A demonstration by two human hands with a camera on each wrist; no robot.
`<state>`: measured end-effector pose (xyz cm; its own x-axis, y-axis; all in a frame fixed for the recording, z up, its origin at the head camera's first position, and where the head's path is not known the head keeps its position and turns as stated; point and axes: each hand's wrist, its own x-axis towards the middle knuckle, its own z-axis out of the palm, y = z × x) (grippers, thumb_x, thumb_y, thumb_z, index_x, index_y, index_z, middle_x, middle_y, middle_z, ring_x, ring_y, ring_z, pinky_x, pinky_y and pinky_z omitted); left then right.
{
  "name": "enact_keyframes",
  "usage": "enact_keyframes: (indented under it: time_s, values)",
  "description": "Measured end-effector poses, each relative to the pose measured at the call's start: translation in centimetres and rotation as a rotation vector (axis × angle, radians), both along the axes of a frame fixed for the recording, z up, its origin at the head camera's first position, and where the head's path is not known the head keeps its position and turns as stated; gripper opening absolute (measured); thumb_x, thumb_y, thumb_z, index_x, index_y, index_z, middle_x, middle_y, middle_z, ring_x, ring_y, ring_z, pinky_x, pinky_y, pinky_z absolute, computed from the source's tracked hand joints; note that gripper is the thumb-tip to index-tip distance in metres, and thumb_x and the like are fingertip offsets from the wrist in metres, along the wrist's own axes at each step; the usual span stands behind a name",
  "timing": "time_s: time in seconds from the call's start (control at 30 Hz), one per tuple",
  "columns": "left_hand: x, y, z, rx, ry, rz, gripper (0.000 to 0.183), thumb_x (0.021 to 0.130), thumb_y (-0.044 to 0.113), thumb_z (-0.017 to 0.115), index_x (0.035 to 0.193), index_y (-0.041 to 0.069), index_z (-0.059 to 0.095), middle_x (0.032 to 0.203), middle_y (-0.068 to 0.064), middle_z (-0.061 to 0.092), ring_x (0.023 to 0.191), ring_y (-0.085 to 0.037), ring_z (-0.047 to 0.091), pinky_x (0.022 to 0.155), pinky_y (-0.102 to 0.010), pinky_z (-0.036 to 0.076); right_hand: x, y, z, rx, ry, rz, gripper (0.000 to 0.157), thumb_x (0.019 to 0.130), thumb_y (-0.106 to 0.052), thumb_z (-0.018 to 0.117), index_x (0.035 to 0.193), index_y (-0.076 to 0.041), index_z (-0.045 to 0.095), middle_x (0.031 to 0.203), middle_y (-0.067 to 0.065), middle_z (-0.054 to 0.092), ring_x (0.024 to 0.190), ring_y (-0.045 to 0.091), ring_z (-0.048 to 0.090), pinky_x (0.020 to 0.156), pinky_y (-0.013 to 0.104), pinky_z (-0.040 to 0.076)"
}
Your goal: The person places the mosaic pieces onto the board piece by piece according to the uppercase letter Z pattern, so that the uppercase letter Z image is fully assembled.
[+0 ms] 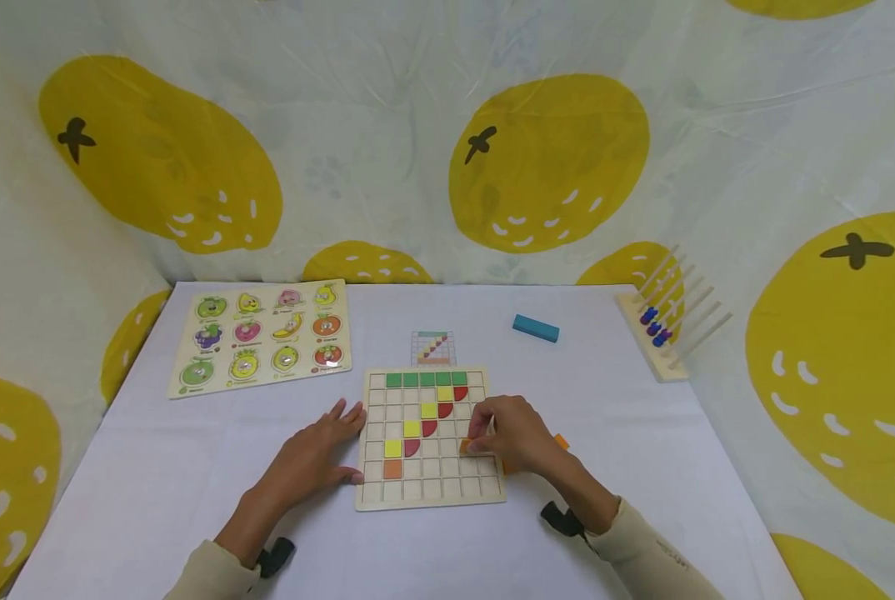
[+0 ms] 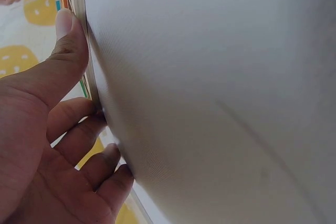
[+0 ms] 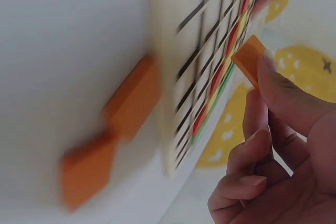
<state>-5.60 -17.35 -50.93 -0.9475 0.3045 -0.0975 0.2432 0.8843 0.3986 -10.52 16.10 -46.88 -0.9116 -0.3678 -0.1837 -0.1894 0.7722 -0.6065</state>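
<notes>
A wooden grid board (image 1: pixel 431 490) lies on the table, with a row of green squares (image 1: pixel 427 379) near its far edge. Yellow squares (image 1: pixel 412 428) and red quarter-round tiles (image 1: pixel 428 427) step diagonally down to an orange square (image 1: pixel 392 469) at lower left. My left hand (image 1: pixel 308 450) rests against the board's left edge, thumb and fingertips touching it, as the left wrist view shows. Between thumb and fingers, my right hand (image 1: pixel 517 433) pinches an orange square tile (image 3: pixel 249 59) over the right part of the grid.
Two loose orange tiles (image 3: pixel 134 98) lie right of the board, partly hidden by the right hand in the head view. A pattern card (image 1: pixel 433 348) sits behind the board. Farther out are a fruit puzzle (image 1: pixel 267 333), a blue block (image 1: pixel 535 327) and a peg stand (image 1: pixel 652 337) with beads.
</notes>
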Motion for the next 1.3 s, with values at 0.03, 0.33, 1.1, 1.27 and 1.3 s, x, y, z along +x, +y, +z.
enact_keyframes:
  time_s: [0.03,0.33,1.1,1.27,1.3]
  values:
    - [0.0,0.0,0.0,0.001,-0.002,0.001,0.106,0.069,0.042,0.097,0.160,0.014,0.048,0.167,-0.003,0.043,0.160,-0.036,0.034,0.117,-0.063,0.046,0.1,-0.6,0.0,-0.011,0.002,0.015,0.025,0.082,-0.021,0.094,0.075,-0.025,0.070,0.072,-0.011,0.063,0.072,0.014,0.054,0.061,0.024,0.043]
    - [0.1,-0.2,-0.2,0.003,0.012,-0.009,0.106,0.070,0.042,0.097,0.159,0.014,0.048,0.167,-0.002,0.044,0.160,-0.036,0.035,0.116,-0.063,0.047,0.7,-5.4,-0.6,-0.020,0.041,0.093,0.025,0.080,-0.026,0.096,0.077,-0.026,0.071,0.071,-0.014,0.062,0.075,0.009,0.057,0.067,0.025,0.046]
    - [-0.1,-0.4,-0.3,0.017,0.003,-0.013,0.106,0.070,0.043,0.097,0.160,0.014,0.048,0.168,-0.003,0.043,0.160,-0.036,0.034,0.117,-0.064,0.046,1.7,-8.7,-1.5,0.118,0.105,0.196,0.023,0.082,-0.021,0.094,0.075,-0.023,0.073,0.063,-0.013,0.056,0.063,0.006,0.053,0.057,0.022,0.042]
    - [0.0,-0.3,-0.3,0.013,0.006,-0.014,0.106,0.071,0.043,0.096,0.160,0.014,0.048,0.168,-0.003,0.043,0.160,-0.036,0.035,0.117,-0.064,0.046,1.6,-8.3,-1.5,0.087,0.088,0.200,0.020,0.082,-0.020,0.094,0.078,-0.024,0.074,0.064,-0.014,0.057,0.065,0.005,0.054,0.059,0.022,0.043]
    - [0.0,-0.3,-0.3,0.013,0.007,-0.015,0.106,0.070,0.043,0.097,0.160,0.013,0.048,0.167,-0.003,0.043,0.160,-0.036,0.035,0.116,-0.064,0.046,1.6,-8.2,-1.5,0.077,0.085,0.196,0.019,0.082,-0.020,0.094,0.079,-0.024,0.075,0.065,-0.014,0.058,0.067,0.005,0.054,0.060,0.023,0.044]
